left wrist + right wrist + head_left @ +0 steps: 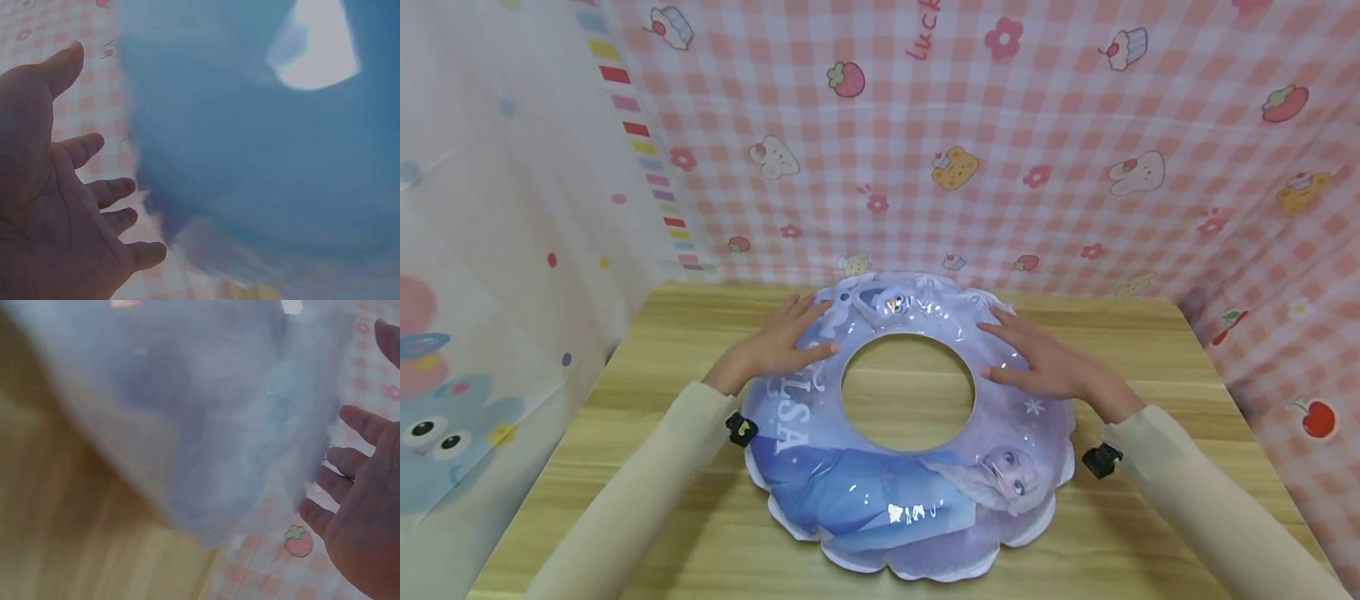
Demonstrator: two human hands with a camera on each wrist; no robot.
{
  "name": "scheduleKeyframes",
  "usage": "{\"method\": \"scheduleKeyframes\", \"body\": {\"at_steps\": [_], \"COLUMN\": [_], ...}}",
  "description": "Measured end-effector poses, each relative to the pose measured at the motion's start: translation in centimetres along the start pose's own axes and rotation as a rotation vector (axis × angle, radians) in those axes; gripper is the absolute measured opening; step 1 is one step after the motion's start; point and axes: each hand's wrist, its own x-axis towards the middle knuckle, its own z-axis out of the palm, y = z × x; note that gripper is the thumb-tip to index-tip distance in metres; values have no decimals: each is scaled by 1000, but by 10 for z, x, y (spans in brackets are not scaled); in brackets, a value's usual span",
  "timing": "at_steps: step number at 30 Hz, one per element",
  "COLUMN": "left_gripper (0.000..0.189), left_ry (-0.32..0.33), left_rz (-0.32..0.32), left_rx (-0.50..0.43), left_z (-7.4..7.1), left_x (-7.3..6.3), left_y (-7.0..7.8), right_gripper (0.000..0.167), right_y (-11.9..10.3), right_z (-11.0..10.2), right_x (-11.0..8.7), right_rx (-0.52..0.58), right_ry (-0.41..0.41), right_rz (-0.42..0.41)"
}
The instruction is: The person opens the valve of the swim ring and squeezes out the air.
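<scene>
Fingers [811, 317] of the left hand [771, 346] are spread out at the left side of the ring [887, 504], which sits on the wooden surface [647, 408]. Right hand [1048, 364] is at the ring's right side, fingers spread too. Honestly can't tell if either one's touching it.

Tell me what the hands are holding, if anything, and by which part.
Nothing. The left hand and right hand are spread at either side of the inflatable ring, gripping no part of it.
</scene>
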Motion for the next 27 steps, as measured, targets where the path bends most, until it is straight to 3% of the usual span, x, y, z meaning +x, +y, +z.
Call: {"method": "scheduleKeyframes", "body": {"at_steps": [8,14,22,27], "left_gripper": [86,85,85,84], "left_ry": [-43,-6,-12,-29], "left_rz": [31,75,56,25], "left_rx": [41,45,9,50], "left_z": [15,34,45,51], "left_x": [-14,-15,-14,-12], "left_y": [-18,-28,-31,-32], "right_gripper": [87,90,91,91], "right_y": [15,21,22,20], "right_z": [28,35,44,47], "right_x": [-15,-17,-19,-19], "right_rx": [-96,-173,-220,-237], "right_ry": [-2,10,25,26], "right_rz": [2,-13,-6,-1]}}
